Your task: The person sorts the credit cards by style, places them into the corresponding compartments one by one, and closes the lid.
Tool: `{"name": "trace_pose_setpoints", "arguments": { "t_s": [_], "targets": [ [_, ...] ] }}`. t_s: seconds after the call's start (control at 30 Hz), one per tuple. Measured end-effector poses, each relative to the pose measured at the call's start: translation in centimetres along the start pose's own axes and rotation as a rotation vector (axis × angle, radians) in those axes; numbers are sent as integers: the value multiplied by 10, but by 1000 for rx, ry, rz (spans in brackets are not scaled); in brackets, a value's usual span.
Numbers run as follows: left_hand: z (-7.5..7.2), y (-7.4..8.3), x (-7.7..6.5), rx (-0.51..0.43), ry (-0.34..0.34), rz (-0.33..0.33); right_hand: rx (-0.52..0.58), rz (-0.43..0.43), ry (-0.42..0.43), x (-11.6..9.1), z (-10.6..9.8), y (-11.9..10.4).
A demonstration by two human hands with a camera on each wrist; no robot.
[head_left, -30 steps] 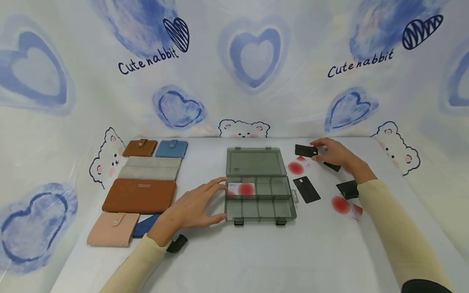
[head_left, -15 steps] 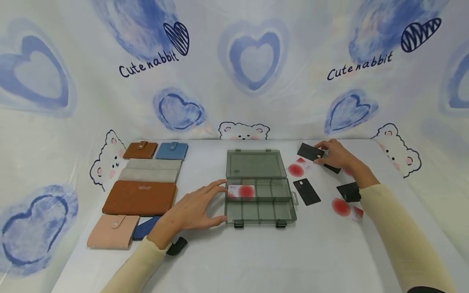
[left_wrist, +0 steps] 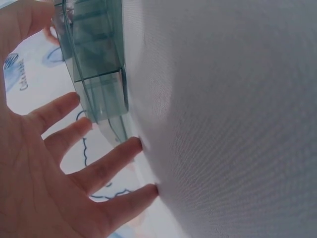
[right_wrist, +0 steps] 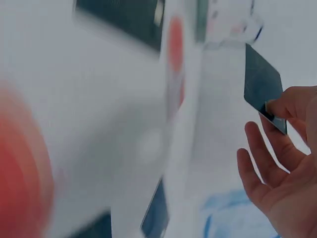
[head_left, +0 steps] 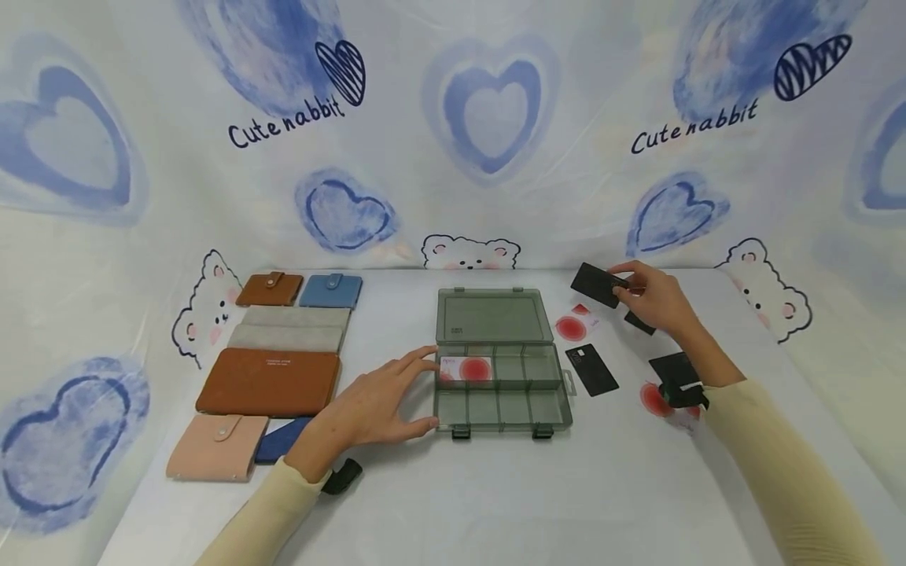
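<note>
the right hand [head_left: 658,300] pinches a black card [head_left: 593,283] by one end between thumb and forefinger; only the right wrist view shows other fingers reaching loosely out below it. the left hand [head_left: 361,409] has its fingers outstretched at the left side of a compartment box [head_left: 502,385]; the head view shows the thumb and two fingers there, while the left wrist view shows all four fanned apart.

the box is see-through grey-green plastic, rectangular, its lid [head_left: 491,316] folded back; a red-and-white card [head_left: 456,369] lies at the left end of its back row. right of the box lie a dark card [head_left: 591,369] with rounded corners and a red-spotted card [head_left: 572,327]. far left, leather-looking wallets [head_left: 269,381] in brown, blue, grey and pink stand out against the white surface [head_left: 495,503], whose fine weave shows only from the left wrist.
</note>
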State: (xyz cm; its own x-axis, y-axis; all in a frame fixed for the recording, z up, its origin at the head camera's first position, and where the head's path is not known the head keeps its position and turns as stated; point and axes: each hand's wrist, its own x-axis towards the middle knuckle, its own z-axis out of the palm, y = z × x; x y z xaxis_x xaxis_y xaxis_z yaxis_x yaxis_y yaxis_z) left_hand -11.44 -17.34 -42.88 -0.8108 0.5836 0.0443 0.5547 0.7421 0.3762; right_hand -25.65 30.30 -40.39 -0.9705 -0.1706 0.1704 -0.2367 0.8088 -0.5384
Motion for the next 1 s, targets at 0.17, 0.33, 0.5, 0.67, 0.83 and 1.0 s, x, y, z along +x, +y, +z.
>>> {"name": "trace_pose_setpoints", "arguments": {
  "t_s": [0.17,0.33,0.5,0.67,0.83,1.0],
  "targets": [
    [0,0,-1,6,1,-2,91,-115,24,-26,6,-37],
    [1,0,-1,6,9,4,199,-197,-18,-58,19,-78],
    [1,-1,0,15,17,10,291,-349,-98,-82,40,-113],
    [-1,0,1,10,8,11,269,-393,-207,-100,63,-140],
    [-1,0,0,4,2,6,227,-416,-299,-110,86,-154],
    [-2,-1,0,-10,5,7,136,-420,-296,-113,102,-160]
  ]
}}
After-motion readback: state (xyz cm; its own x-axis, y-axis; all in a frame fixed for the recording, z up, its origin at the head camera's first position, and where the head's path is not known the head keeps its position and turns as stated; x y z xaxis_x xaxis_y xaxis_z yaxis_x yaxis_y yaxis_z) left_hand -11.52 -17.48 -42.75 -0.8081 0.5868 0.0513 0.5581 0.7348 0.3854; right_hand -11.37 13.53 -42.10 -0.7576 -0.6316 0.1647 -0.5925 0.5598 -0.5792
